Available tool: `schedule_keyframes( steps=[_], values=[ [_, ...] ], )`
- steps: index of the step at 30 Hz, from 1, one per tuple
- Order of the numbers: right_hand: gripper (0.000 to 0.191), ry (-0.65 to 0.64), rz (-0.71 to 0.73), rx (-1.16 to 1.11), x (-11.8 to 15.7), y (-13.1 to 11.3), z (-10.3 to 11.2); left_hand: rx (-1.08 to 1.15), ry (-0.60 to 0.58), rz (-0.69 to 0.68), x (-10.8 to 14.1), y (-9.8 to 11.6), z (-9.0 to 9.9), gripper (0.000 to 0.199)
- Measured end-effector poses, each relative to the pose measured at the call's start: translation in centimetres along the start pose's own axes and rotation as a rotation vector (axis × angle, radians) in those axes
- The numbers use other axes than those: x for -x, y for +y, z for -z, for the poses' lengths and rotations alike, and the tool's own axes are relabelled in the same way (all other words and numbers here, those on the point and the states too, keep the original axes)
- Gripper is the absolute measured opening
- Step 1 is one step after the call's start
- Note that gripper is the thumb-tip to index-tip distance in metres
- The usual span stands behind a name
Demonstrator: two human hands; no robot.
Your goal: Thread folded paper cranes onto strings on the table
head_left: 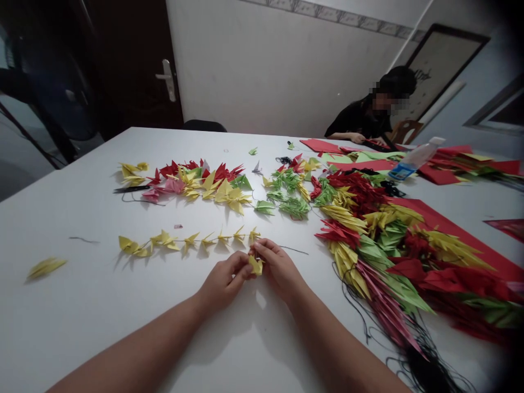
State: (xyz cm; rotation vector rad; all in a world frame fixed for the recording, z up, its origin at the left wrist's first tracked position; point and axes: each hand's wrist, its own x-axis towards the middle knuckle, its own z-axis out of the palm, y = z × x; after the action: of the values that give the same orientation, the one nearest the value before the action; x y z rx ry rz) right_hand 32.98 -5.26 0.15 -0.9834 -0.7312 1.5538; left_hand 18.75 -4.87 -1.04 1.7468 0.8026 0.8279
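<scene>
Both hands meet over the white table (172, 316) around a yellow folded-paper crane (256, 266). My left hand (229, 275) pinches its near left side. From the right, my right hand (275, 265) closes its fingers on the crane's upper part. A row of yellow paper cranes (190, 241) runs leftward from my fingers, strung on a dark cord. The cord's loose end (295, 250) sticks out past my right hand. My fingers hide where the cord meets the held crane. A flat yellow folded piece (47, 267) lies far left.
Red, yellow, pink and green cranes (223, 188) lie beyond the row, beside black-handled scissors (133, 189). Heaped crane strings (368, 240) with black cords (364, 319) cover the right side. A plastic bottle (415, 159) leans there. Another person (360, 120) sits at the far right.
</scene>
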Motion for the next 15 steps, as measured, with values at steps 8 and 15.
schedule_keyframes(
  steps=[8,15],
  values=[
    [0.024,-0.048,-0.048,-0.003,0.16,-0.07,0.06,0.01,-0.01,0.025,-0.05,0.0,-0.03,0.019],
    [0.024,-0.024,-0.067,-0.047,0.09,-0.04,0.08,0.021,-0.005,0.027,-0.02,-0.13,-0.13,0.019]
  ],
)
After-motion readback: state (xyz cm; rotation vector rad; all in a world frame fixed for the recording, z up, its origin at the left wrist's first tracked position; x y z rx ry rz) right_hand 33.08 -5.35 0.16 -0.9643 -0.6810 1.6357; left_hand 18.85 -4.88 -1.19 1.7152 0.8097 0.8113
